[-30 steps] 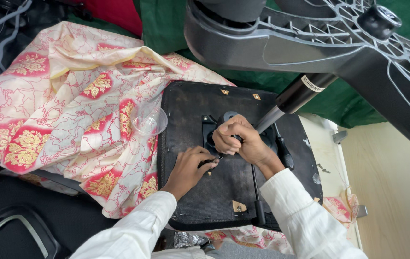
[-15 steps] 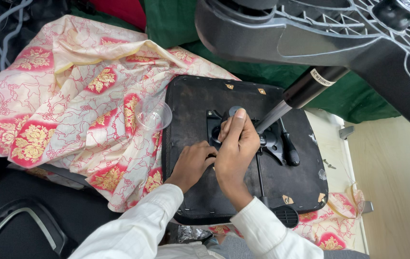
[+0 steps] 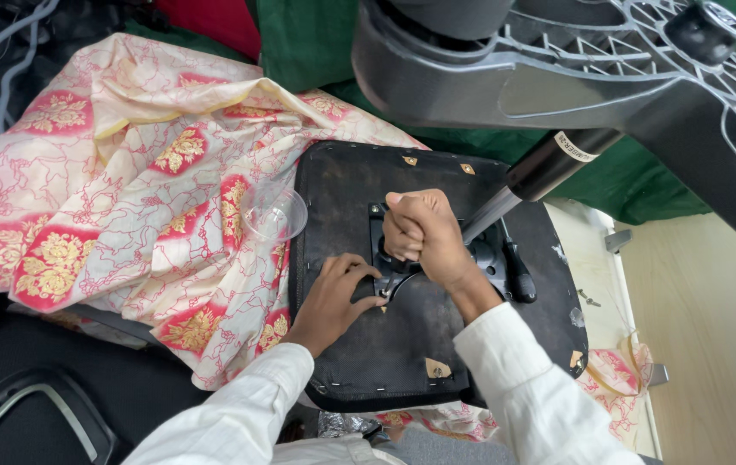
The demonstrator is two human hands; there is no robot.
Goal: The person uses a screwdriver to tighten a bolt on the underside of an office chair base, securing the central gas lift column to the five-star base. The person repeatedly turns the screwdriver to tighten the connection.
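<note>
Right hand is gripping a tool in closed fingers on the black mechanism plate, while left hand, at its 8 o'clock, is resting half-curled, holding nothing, on the seat underside

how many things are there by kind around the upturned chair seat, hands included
hands: 2, left hand flat on the seat, right hand fisted on the metal plate
black seat underside: 1
metal mechanism plate: 1
gas lift cylinder: 1
grey star base: 1
clear plastic cup: 1
floral cloth: 1
total: 8
</note>
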